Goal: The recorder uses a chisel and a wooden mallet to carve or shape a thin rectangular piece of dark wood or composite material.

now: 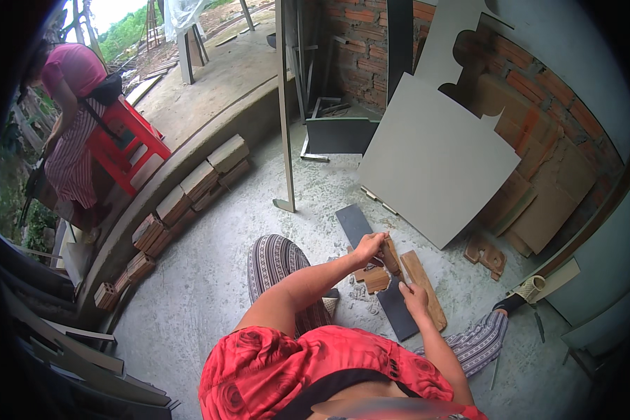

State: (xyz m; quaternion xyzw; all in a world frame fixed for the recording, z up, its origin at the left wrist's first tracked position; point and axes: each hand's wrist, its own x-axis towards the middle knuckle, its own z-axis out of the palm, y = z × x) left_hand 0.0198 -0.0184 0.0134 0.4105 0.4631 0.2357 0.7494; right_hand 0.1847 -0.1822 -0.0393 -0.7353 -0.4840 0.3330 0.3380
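Note:
My left hand (371,249) is closed around the upper end of a slim brown wooden piece (390,264). At the piece's lower end, my right hand (416,299) is closed with the thumb laid along it. Whether it is a tool handle or a plain piece of wood is too small to tell. Under my hands a dark grey board (397,318) lies on the floor, its far end showing past my left hand. A long light-brown wooden plank (424,290) rests along its right side. Short wooden blocks (374,279) lie to the left, among pale shavings or crumbs.
A large grey panel (441,161) leans ahead, near flattened cardboard (556,192). A curved brown wooden piece (484,257) lies right. A thin post (285,112) stands ahead; stacked bricks (178,204) line the ledge. Beyond, a person (77,80) bends beside a red stool (122,143).

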